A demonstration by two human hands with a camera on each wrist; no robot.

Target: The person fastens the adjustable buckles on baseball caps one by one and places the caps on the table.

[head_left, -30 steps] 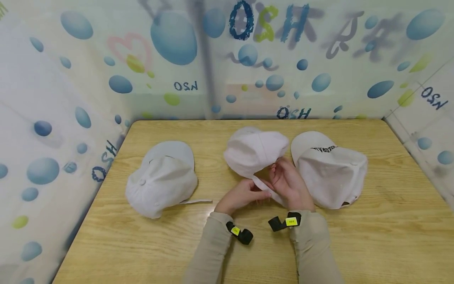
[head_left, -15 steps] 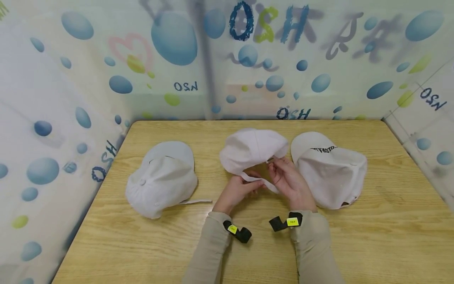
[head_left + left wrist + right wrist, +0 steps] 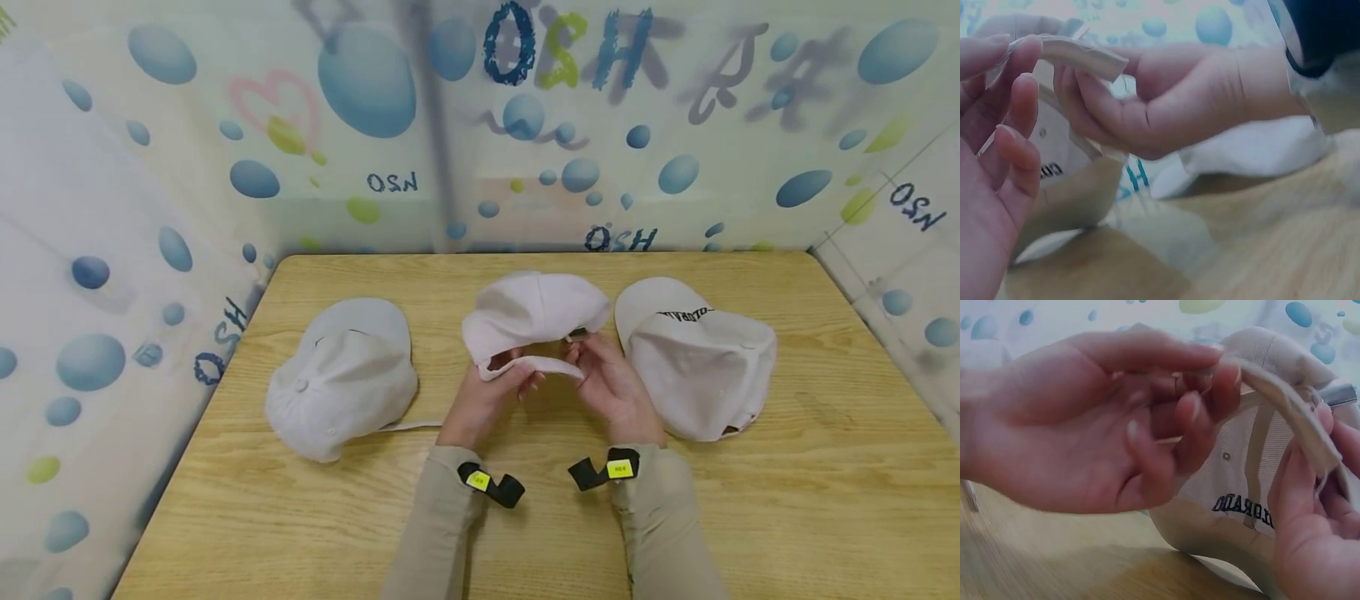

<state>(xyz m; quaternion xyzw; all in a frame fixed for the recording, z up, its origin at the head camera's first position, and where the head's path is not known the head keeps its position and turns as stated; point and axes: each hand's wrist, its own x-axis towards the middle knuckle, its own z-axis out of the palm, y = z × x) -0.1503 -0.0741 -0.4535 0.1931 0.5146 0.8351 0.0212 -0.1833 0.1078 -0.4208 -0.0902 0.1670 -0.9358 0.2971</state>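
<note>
Left hand (image 3: 483, 404): narrowed in a pinch on a pale, flat fabric strap (image 3: 543, 363), well back from its loose tip.
Right hand (image 3: 615, 387): closed at the back edge of a pale pinkish-white fabric cap (image 3: 534, 308), by a small silver metal buckle (image 3: 1341, 395); the exact grip is partly hidden.
Strap: arching across the gap at the back, its tip beside the right hand and, from here, not through the buckle.
Pinkish-white cap: between and beyond the hands, over the middle of the pale wood-grain surface (image 3: 360, 533), back opening towards the person; I can't tell whether its far side touches down.
Neighbours: an off-white fabric cap with a loose strap (image 3: 343, 392) to the left, and an off-white fabric cap with dark lettering (image 3: 705, 375) just beside the right hand.
Weak point: the strap looks soft and is held far from its tip, so the tip could droop, twist or miss the buckle; a slack right grip might let the cap swing round.
Half a second's difference: the left hand has slid leftward, away from the right; the strap, slanting down then, now bows upward, and the opening shows wider. The neighbours lie unchanged.
</note>
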